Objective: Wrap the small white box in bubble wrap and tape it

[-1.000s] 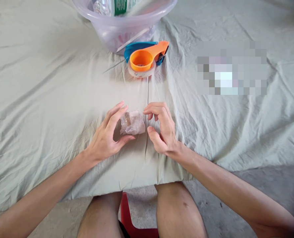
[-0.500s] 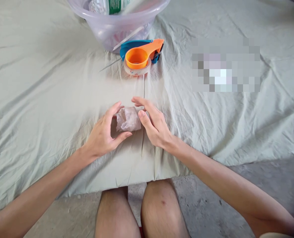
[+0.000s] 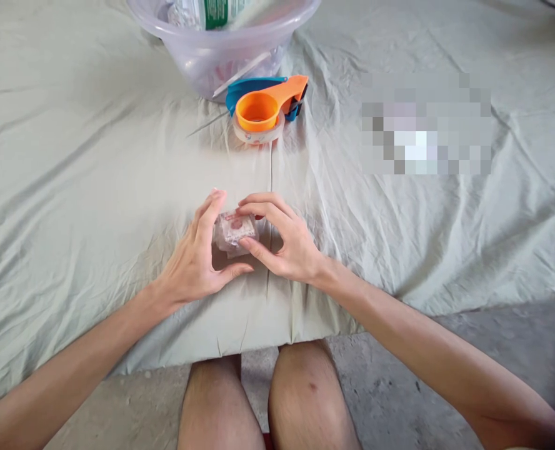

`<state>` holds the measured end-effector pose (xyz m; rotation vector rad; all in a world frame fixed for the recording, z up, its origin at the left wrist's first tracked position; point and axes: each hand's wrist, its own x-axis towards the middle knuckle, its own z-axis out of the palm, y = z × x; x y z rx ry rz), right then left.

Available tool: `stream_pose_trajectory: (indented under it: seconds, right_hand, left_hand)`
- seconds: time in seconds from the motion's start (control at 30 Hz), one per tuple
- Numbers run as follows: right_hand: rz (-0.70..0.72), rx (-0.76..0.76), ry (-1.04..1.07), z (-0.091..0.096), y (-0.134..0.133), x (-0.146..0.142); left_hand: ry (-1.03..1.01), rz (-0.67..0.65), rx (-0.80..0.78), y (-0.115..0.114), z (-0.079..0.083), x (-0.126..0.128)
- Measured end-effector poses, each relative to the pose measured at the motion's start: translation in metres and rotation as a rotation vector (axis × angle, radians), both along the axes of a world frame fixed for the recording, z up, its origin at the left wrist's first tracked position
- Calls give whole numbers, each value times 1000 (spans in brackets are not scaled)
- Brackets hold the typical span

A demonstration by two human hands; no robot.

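A small box-shaped package (image 3: 234, 232) wrapped in clear, crinkled plastic is just above the cloth, with a reddish mark on its top face. My right hand (image 3: 284, 240) grips it between the thumb at the near edge and the fingers at the far edge. On the package's left side, my left hand (image 3: 195, 250) is open, thumb and fingers spread wide in a C shape. Whether its palm touches the plastic I cannot tell.
A pale green cloth (image 3: 94, 181) with wrinkles covers the surface. Beyond the hands lie an orange and blue tape dispenser (image 3: 259, 112) with a clear tape roll (image 3: 259, 134). Behind it stands a translucent purple basin (image 3: 230, 50) holding plastic items. A pixelated patch is at right.
The package has been turned, so a face with a reddish mark now shows on top. My right hand has moved left and closed on it, while my left fingers have spread wider.
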<state>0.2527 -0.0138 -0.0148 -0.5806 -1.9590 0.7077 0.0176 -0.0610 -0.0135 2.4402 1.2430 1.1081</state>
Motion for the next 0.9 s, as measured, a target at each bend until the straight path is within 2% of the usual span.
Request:
stream_pose_trajectory:
  seconds: [0.07, 0.13, 0.23, 0.37, 0.47, 0.67, 0.9]
  right_hand:
    - [38, 46, 0, 1, 0, 1]
    - [48, 55, -18, 4, 0, 2]
    - [-18, 113, -51, 8, 0, 4]
    - [-134, 327, -75, 7, 1, 5]
    - [-171, 396, -92, 4, 3, 5]
    - [-206, 450, -41, 2, 3, 5]
    - [-130, 384, -60, 6, 5, 3]
  left_hand:
    - [-34, 8, -87, -2, 0, 0]
    - [-41, 31, -103, -4, 1, 1]
    - [-6, 59, -2, -7, 5, 4]
    - [83, 78, 174, -7, 9, 7]
    - [134, 124, 274, -5, 12, 8]
    - [183, 139, 349, -5, 14, 9]
    - [222, 146, 414, -4, 14, 13]
